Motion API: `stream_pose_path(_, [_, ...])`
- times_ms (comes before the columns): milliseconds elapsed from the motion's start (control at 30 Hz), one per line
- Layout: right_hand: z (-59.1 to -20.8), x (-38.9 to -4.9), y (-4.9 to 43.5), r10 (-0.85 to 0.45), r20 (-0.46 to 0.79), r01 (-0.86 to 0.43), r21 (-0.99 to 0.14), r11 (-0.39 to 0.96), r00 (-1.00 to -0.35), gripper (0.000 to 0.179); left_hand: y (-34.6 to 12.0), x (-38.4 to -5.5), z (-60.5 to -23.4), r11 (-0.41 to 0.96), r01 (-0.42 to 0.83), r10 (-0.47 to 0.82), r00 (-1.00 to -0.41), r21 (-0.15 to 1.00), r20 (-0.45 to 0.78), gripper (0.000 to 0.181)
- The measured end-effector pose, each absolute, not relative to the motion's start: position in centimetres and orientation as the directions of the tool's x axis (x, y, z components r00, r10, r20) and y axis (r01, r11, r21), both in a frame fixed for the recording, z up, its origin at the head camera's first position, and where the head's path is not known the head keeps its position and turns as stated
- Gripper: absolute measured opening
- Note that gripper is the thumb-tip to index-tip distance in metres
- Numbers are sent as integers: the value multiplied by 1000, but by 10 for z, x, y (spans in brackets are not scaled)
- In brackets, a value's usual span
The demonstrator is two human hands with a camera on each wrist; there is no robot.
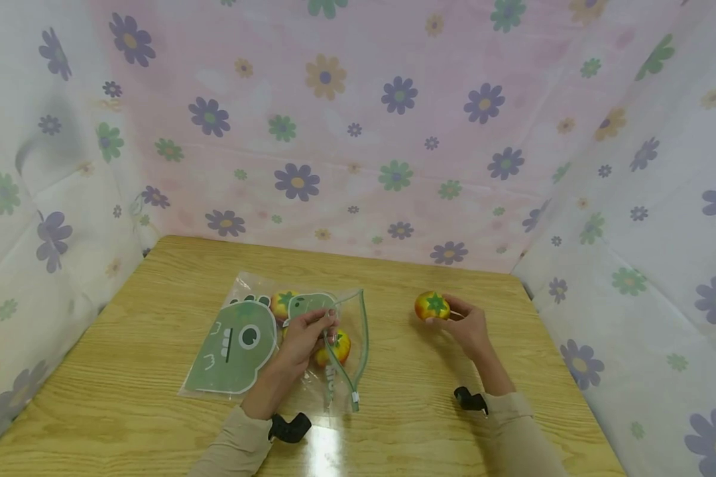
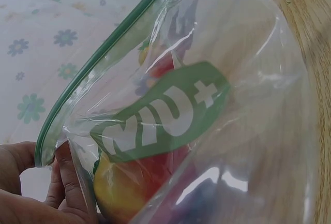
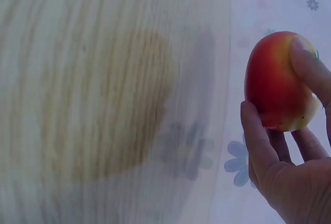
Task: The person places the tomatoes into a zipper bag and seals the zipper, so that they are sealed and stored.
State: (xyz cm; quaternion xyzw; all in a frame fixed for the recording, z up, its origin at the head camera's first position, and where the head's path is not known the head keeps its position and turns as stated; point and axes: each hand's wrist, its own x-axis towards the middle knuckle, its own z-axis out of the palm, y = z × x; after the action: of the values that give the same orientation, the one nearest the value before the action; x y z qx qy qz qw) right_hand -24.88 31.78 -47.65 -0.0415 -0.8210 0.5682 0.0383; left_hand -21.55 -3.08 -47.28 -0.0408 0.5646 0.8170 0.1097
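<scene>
Fingers of my right hand (image 1: 468,328) are clamped round a red-and-yellow round fruit with a green star-shaped top (image 1: 432,306), thumb on one side, fingertips on the other. Held fruit is outside the bag, just above 3 o'clock from it, well apart. Fingers of my left hand (image 1: 301,338) are pinched together on the edge of a clear plastic zip bag with green cartoon print (image 1: 233,351). Bag lies on its side, mouth facing 3 o'clock and gaping, with the two halves of the green zip strip (image 1: 364,331) apart; white plastic slider (image 1: 355,397) at the 4 o'clock corner. Inside the bag: one yellow-and-red round fruit (image 1: 342,346) just beside my left fingers, at their 4 o'clock, plus a second red-and-yellow fruit (image 1: 279,303) at their 11 o'clock, partly covered by print. Left wrist view shows white letters on a green patch (image 2: 160,115) of the bag. Wood-grain table (image 1: 417,424) underneath, pale flower-patterned cloth (image 1: 358,152) at 12 o'clock, beige sleeves (image 1: 238,434) on both my arms, black wrist mounts (image 1: 290,428) on both wrists.
</scene>
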Motion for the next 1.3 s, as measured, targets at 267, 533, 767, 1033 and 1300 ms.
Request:
stream_pose_path(267, [-485,-241,304,15,20,-15,-960,280,-1000,65,-30,-217,-473,-351,-235,133,-971,906,-200,30])
stream_pose_path(533, [-486,-226,283,-127,-5,-30,-962,272,-992,63,-31,-217,-475,-347,-227,131,-973,910,-193,31])
stream_pose_path(767, [-487,-216,269,-207,-30,-32,-957,288,-978,62,-31,-217,-476,-350,-229,136,-972,908,-193,31])
stream_pose_path(1033, [-487,-207,255,-331,-52,-42,-962,270,-942,64,-30,-218,-476,-358,-226,144,-972,906,-185,30])
stream_pose_path(1300, [-489,-203,239,-460,-3,-139,-952,274,-888,61,-30,-217,-476,-366,-220,138,-974,904,-182,31])
